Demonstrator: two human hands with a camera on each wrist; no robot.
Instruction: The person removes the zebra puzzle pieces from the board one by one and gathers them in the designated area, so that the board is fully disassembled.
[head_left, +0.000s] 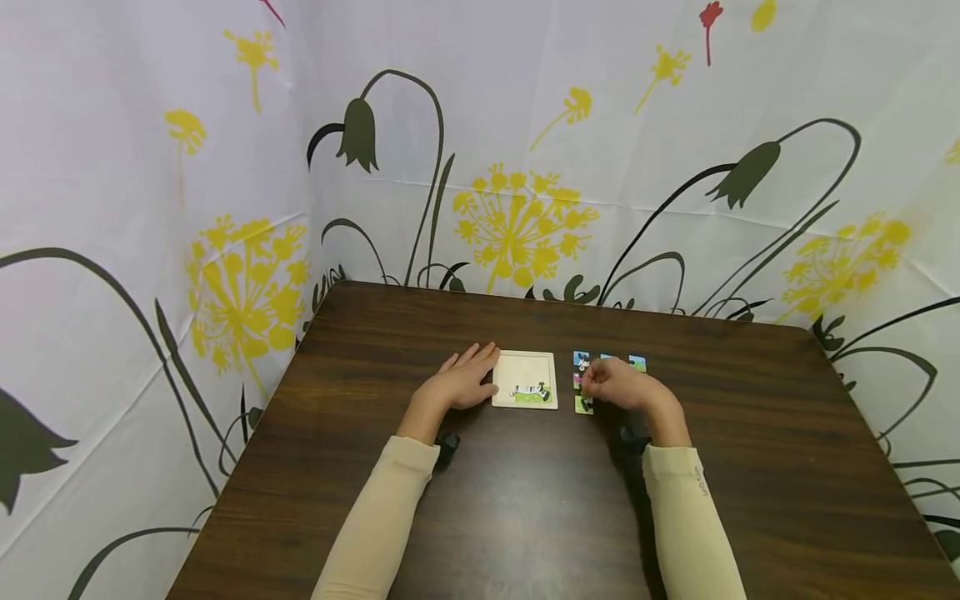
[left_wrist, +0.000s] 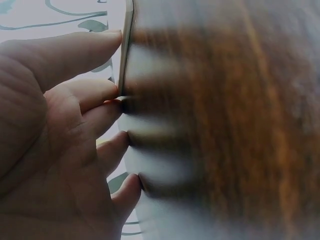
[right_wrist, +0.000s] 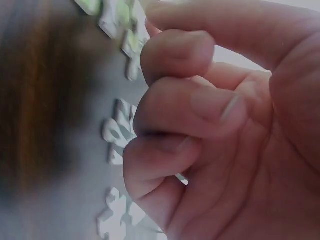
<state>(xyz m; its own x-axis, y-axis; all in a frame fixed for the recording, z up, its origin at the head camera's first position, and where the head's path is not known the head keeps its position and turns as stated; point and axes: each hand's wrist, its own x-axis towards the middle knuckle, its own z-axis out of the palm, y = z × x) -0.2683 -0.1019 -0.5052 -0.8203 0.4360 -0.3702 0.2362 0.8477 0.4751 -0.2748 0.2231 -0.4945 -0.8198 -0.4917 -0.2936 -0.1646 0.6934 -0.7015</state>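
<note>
A cream puzzle tray (head_left: 525, 369) lies on the brown table (head_left: 480, 500), with a zebra-on-grass strip filled in along its near edge. My left hand (head_left: 463, 382) rests flat beside the tray, and its straight fingers (left_wrist: 95, 45) touch the tray edge (left_wrist: 127, 50). To the tray's right my right hand (head_left: 609, 383) hovers low over several loose puzzle pieces (head_left: 637, 362). Its fingers (right_wrist: 200, 107) are curled, and a white sliver of a piece (right_wrist: 181, 178) shows between them. More pieces (right_wrist: 119, 134) lie face down beside the knuckles.
A flower-printed curtain (head_left: 517, 167) walls the table at the back and on both sides. Both forearms wear beige sleeves (head_left: 682, 517). Bare tabletop stretches in front of the hands and out to the right.
</note>
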